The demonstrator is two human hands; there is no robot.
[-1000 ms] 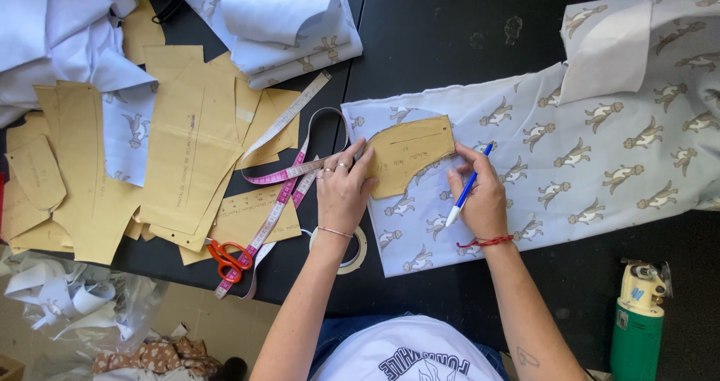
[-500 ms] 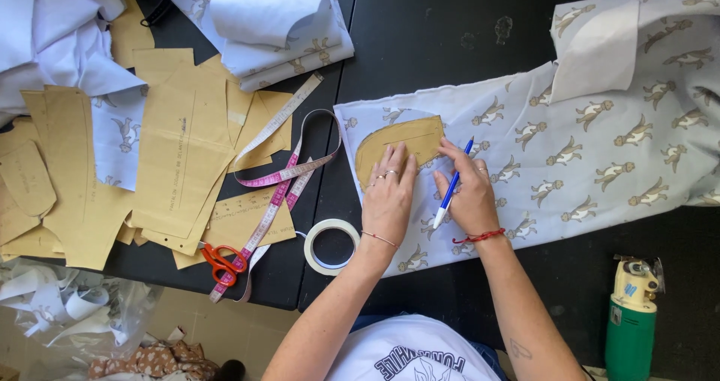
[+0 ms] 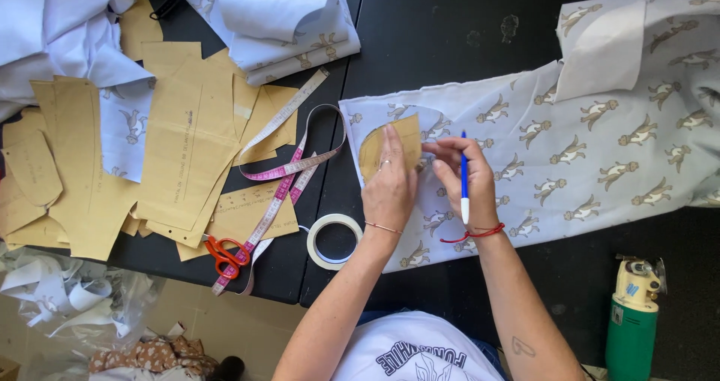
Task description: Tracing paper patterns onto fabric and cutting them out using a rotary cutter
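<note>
Left hand lies flat, fingers together, pressing a small tan paper pattern piece onto pale printed fabric. Right hand is closed around a blue-and-white pen, fingertips touching the pattern's right edge. Pen runs approx. straight up-down in view, blue end away from the person, white end toward the wrist w/ the red cord.

Pattern piece: rounded on its left side, long axis roughly vertical, sitting near the fabric's left edge on the black table. Fabric stretches off to the right, animal print all over, one corner folded back at upper right.

Left of the hands: roll of white tape just beside the fabric's lower edge; pink/white measuring tape snaking diagonally; orange-handled scissors near the table edge. Big pile of tan paper patterns farther left, some w/ handwritten notes, too small to tell. Folded fabric stack at top. Green-and-cream cylindrical tool stands at lower right, small label on its green body. Clear plastic bag w/ scraps at lower left, below the table.
</note>
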